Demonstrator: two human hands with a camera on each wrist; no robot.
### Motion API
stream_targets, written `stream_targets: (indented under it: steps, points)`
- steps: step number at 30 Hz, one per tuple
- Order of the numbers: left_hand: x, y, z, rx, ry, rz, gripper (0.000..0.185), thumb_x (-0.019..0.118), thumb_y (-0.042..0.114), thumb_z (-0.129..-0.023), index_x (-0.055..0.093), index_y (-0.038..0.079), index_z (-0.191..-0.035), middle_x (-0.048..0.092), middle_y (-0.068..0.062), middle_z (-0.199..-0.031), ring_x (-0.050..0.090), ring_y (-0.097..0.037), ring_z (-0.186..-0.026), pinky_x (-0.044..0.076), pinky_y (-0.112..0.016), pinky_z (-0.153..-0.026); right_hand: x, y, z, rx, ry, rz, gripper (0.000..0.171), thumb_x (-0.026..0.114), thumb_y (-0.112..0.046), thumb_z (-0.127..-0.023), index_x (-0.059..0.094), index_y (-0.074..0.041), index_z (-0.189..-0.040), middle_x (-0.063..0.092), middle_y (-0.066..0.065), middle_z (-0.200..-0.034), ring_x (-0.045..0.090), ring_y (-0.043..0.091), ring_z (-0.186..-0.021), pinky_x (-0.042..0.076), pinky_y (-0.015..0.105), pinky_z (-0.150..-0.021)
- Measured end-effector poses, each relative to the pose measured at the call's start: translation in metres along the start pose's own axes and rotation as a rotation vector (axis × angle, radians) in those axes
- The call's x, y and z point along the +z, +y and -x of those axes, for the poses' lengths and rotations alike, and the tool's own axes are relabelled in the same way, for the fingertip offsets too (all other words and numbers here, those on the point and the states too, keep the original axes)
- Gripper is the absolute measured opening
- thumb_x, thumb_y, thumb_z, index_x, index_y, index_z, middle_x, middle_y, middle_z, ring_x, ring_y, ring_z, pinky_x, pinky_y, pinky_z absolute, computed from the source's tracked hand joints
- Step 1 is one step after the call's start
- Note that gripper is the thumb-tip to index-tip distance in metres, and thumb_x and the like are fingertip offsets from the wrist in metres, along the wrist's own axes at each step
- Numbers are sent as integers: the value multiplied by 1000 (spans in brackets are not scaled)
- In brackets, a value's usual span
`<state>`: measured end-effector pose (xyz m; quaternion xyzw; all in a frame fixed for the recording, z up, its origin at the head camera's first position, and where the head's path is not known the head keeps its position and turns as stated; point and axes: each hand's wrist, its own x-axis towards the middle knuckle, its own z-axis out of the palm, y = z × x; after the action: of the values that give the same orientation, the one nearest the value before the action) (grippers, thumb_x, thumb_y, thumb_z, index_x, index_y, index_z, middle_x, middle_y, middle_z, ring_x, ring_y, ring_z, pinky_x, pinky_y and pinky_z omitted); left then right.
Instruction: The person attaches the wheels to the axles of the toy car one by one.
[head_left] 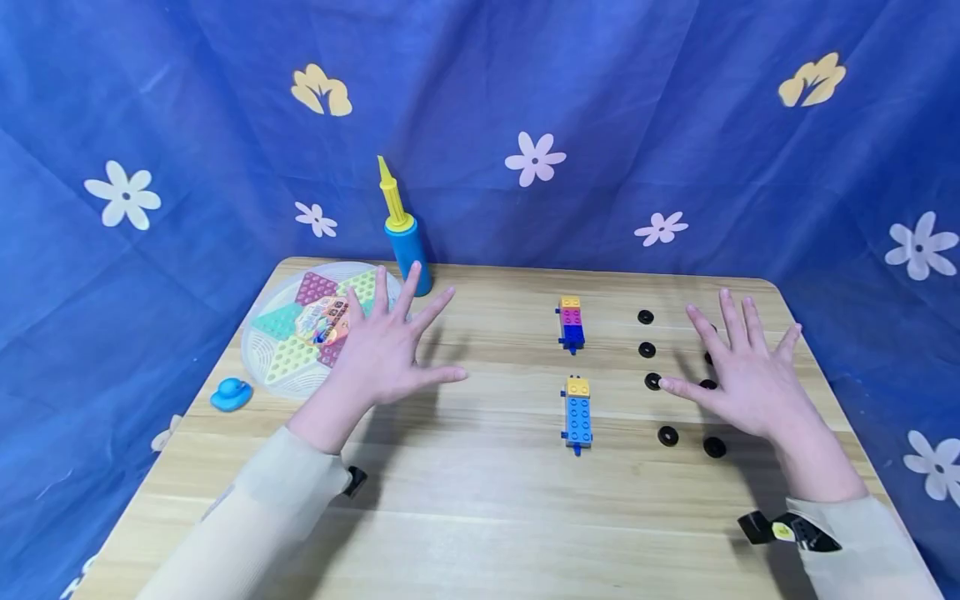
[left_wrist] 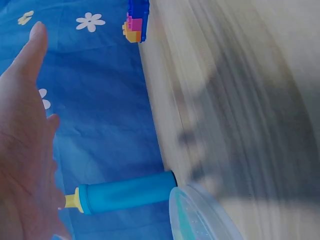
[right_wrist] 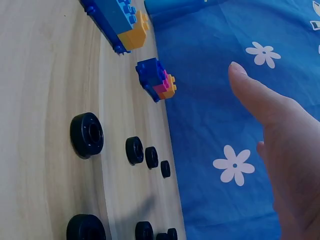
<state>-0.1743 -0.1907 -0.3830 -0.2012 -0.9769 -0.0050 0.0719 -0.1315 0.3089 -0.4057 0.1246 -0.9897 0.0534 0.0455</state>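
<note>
My left hand [head_left: 386, 346] is held above the table with fingers spread and nothing in it, overlapping the edge of a round Chinese checkers board [head_left: 292, 350] in the head view. Over the table's right side my right hand [head_left: 753, 379] is spread too, holding nothing, and it covers part of the black toy wheels [head_left: 667, 435] standing in two columns. Between the hands lie two toy-brick cars without wheels. The farther car [head_left: 571, 321] has yellow, pink and dark blue bricks; the nearer car [head_left: 577, 417] is light blue with a yellow brick at its far end.
A blue and yellow hand pump [head_left: 408, 250] stands upright at the table's back edge, by the board. Near the left edge sits a small blue hat-shaped piece [head_left: 231, 394]. A blue flowered curtain [head_left: 465, 125] hangs behind the wooden table [head_left: 480, 517].
</note>
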Motion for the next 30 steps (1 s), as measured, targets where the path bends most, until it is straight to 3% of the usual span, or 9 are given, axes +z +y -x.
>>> stream_targets:
  steps: [5, 10, 14, 19, 26, 30]
  points:
    - [0, 6, -11, 30, -12, 24, 118, 37, 106, -71, 17, 44, -169, -15, -2, -175, -10, -49, -157, 0, -84, -113, 0, 3, -6, -1, -13, -52, 117, 65, -78, -88, 6, -23, -172, -19, 13, -174, -17, 40, -158, -17, 82, -107]
    - [2, 16, -25, 73, -27, 48, 117, 41, 105, -72, 10, 46, -169, -11, -3, -176, -1, -47, -158, 6, -81, -115, -1, 5, -12, -21, -16, -133, 118, 70, -74, -88, 7, -20, -172, -17, 11, -174, -13, 39, -159, -8, 78, -116]
    - [8, 26, -37, 108, -24, 83, 119, 46, 103, -73, 9, 44, -170, 0, -6, -177, 8, -46, -159, 17, -78, -117, 1, 8, -17, -48, -16, -277, 113, 78, -63, -89, 13, -22, -172, -8, 13, -176, 0, 50, -158, 1, 77, -118]
    - [21, 36, -57, 132, -46, 143, 121, 55, 99, -73, 9, 43, -170, 8, -6, -177, 14, -41, -159, 20, -74, -119, 9, 12, -27, -41, -33, -477, 104, 84, -48, -91, 21, -28, -171, 3, 11, -176, 14, 57, -154, 17, 83, -112]
    - [44, 52, -85, 155, -90, 231, 126, 62, 97, -70, 12, 39, -170, 23, -10, -173, 28, -37, -156, 28, -62, -122, 32, 19, -46, -92, -9, -634, 96, 88, -34, -90, 34, -11, -166, 23, 20, -171, 26, 49, -153, 31, 73, -114]
    - [55, 64, -99, 164, -94, 296, 127, 69, 93, -69, 16, 36, -170, 29, -10, -171, 32, -35, -154, 33, -61, -120, 43, 23, -53, -115, 13, -706, 87, 91, -21, -87, 45, -1, -158, 35, 22, -165, 43, 50, -142, 41, 69, -109]
